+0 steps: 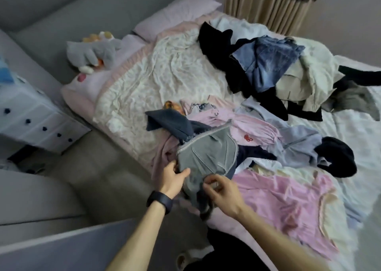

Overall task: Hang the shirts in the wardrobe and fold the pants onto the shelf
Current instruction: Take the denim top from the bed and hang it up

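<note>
Head view: both hands work a grey garment (pixel 206 153) at the bed's (pixel 165 74) near edge. Left hand (pixel 175 177) grips its lower left edge, thumb on top; right hand (pixel 221 190) pinches its hem between thumb and curled fingers, beside a pink shirt (pixel 288 198).

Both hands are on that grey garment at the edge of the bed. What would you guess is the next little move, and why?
Probably lift the grey garment clear of the pile. The left hand grips its near edge and the right hand pinches beside it, yet it lies across other clothes, so its type cannot be told until it hangs free.
</note>
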Demonstrator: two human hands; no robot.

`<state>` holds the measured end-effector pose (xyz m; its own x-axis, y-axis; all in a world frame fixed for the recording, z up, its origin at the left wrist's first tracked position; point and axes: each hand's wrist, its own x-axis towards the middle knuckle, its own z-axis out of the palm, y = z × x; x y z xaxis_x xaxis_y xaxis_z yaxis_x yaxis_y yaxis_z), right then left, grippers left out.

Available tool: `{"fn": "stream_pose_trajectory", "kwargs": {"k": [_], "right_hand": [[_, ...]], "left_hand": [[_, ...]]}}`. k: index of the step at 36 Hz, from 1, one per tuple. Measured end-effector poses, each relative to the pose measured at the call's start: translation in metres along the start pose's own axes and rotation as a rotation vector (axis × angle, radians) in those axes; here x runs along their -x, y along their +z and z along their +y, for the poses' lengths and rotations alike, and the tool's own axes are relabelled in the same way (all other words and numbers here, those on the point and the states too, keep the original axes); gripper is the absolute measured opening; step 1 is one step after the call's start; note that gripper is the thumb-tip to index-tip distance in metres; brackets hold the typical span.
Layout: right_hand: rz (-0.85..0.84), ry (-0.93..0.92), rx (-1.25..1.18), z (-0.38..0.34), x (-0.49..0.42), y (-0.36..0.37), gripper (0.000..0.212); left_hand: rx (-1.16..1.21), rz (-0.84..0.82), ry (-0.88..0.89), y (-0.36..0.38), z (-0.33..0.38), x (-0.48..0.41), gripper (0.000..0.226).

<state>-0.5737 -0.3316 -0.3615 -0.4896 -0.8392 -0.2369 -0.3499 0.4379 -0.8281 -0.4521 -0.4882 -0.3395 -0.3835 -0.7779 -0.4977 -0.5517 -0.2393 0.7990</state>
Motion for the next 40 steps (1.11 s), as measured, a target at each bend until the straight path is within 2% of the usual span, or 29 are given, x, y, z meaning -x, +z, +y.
{"fn": "stream_pose_trajectory", "kwargs": {"k": [2, 6, 8, 11, 14, 16, 18, 21, 24, 29, 31, 33, 37, 39, 40], "right_hand": [[0.039, 0.124, -0.008, 0.015, 0.008, 0.007, 0.016], [0.089, 0.301, 0.003, 0.029, 0.002, 0.007, 0.066], [0.028, 0.336, 0.036, 0.031, -0.008, 0.006, 0.065], [-0.214, 0.461, 0.052, 0.022, -0.017, 0.008, 0.043], [-0.447, 0.677, -0.133, 0.006, -0.01, 0.018, 0.067], [-0.54, 0.698, -0.161, -0.004, -0.003, 0.029, 0.079], [-0.595, 0.7, -0.237, -0.016, 0.001, 0.044, 0.08], [-0.632, 0.744, -0.546, -0.039, 0.002, 0.062, 0.081], [-0.612, 0.693, -0.784, -0.056, -0.005, 0.072, 0.072], [-0.564, 0.621, -0.914, -0.079, -0.021, 0.067, 0.026], [-0.481, 0.592, -0.862, -0.087, -0.027, 0.062, 0.014], [-0.368, 0.509, -0.812, -0.096, -0.034, 0.054, 0.015], [-0.114, 0.26, -0.674, -0.124, -0.057, 0.015, 0.029], [-0.051, 0.108, -0.526, -0.143, -0.068, -0.01, 0.023], [-0.038, 0.027, -0.457, -0.156, -0.074, -0.023, 0.017]], "left_hand": [[0.023, 0.02, -0.021, -0.014, -0.017, 0.017, 0.026], [0.049, 0.052, -0.048, -0.044, -0.028, 0.035, 0.018], [0.039, 0.104, -0.049, -0.057, -0.026, 0.041, 0.018], [0.101, 0.176, -0.034, -0.077, -0.014, 0.047, 0.017], [0.156, 0.226, -0.034, -0.092, 0.001, 0.049, 0.013], [0.232, 0.253, -0.048, -0.1, 0.013, 0.05, 0.017], [0.302, 0.268, -0.053, -0.108, 0.026, 0.052, 0.016], [0.324, 0.277, -0.051, -0.12, 0.041, 0.051, 0.021], [0.35, 0.297, -0.045, -0.129, 0.048, 0.05, 0.023], [0.395, 0.353, -0.065, -0.142, 0.056, 0.052, 0.016], [0.418, 0.375, -0.059, -0.147, 0.057, 0.051, 0.012], [0.373, 0.401, -0.041, -0.154, 0.054, 0.048, 0.007], [0.098, 0.501, -0.044, -0.172, 0.035, 0.043, 0.033], [-0.033, 0.468, -0.089, -0.175, 0.019, 0.041, 0.042], [-0.094, 0.415, -0.104, -0.172, 0.017, 0.041, 0.037]]}}
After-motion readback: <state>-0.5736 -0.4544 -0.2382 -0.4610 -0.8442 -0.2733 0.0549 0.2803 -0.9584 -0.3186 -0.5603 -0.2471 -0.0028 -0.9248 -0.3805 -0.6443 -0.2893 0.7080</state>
